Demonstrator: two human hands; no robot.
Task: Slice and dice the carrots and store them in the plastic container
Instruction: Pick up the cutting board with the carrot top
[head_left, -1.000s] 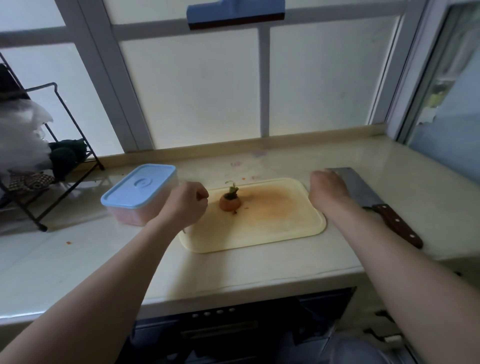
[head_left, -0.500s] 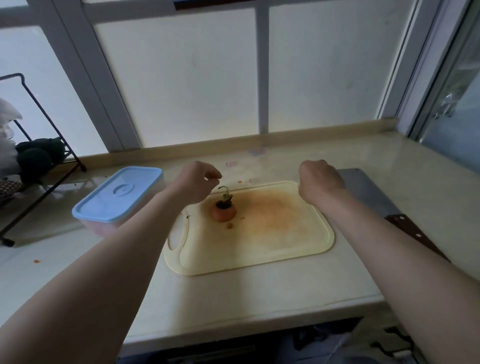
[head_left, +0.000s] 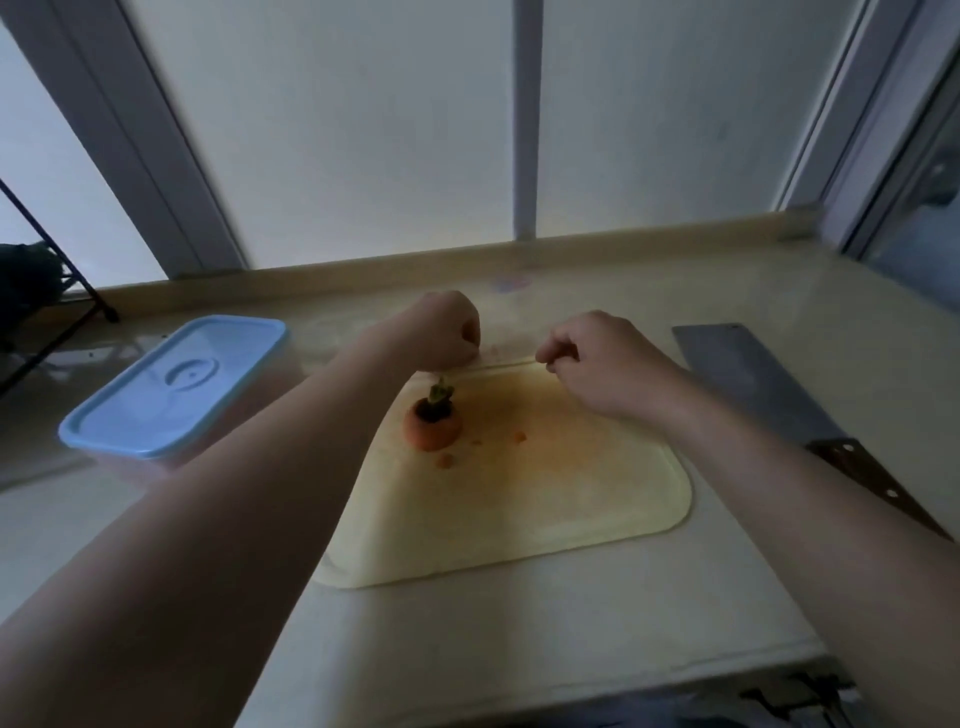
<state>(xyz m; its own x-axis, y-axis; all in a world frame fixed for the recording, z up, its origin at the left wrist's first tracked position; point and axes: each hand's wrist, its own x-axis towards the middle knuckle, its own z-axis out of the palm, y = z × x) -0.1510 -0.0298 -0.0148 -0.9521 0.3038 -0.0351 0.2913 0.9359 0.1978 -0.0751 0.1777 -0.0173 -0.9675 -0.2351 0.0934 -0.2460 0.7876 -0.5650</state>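
Observation:
A carrot top stub (head_left: 432, 423) with a green stem stands on the stained yellow cutting board (head_left: 545, 499), with a few tiny orange bits beside it. The plastic container (head_left: 171, 389), closed with its blue lid, sits left of the board. My left hand (head_left: 441, 332) is curled into a fist on the counter just beyond the board's far edge. My right hand (head_left: 597, 364) hovers over the far edge of the board with curled fingers, its fingertips pressed together. No object shows in either hand.
A cleaver (head_left: 769, 405) with a brown wooden handle lies flat on the counter right of the board. A black wire rack (head_left: 52, 291) stands at the far left. Frosted window panes back the counter, and the counter's front edge runs below the board.
Both hands have moved forward and toward each other, to the board's far edge. The view has tilted down and closer. The carrot stub, container and cleaver have stayed put.

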